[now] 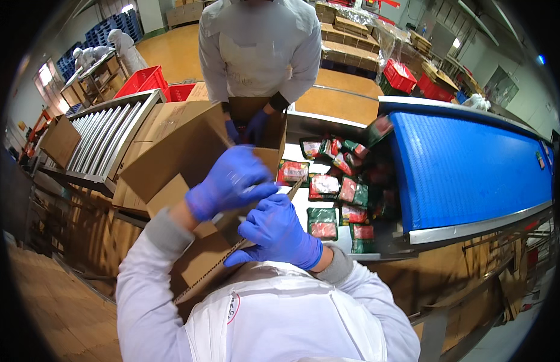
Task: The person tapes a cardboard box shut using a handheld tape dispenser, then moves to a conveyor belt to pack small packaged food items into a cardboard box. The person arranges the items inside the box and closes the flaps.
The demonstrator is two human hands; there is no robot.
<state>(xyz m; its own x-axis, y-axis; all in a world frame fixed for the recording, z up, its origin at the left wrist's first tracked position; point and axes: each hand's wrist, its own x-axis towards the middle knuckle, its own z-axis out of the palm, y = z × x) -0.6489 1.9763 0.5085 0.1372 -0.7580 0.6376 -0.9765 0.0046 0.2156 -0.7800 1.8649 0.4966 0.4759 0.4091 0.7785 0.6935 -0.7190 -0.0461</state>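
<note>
A corrugated cardboard box (203, 258) stands open right in front of me, with its flaps up. My right hand (282, 231), in a blue glove, grips the edge of the near flap, thumb on one side and fingers over the other. Above the box, my left hand (232, 181), also gloved in blue, is blurred by motion; its fingertips come close to my right knuckles. Whether they pinch anything cannot be told. Beside the box, several red and green plastic food packets (324, 186) lie on a white work surface (300, 201).
A blue conveyor belt (465, 167) slopes in from the right, with a blurred packet (379, 129) at its end. Across from me a co-worker (259, 50) reaches into another cardboard box (248, 106). A roller conveyor (103, 135) and red crates (142, 81) stand on the left.
</note>
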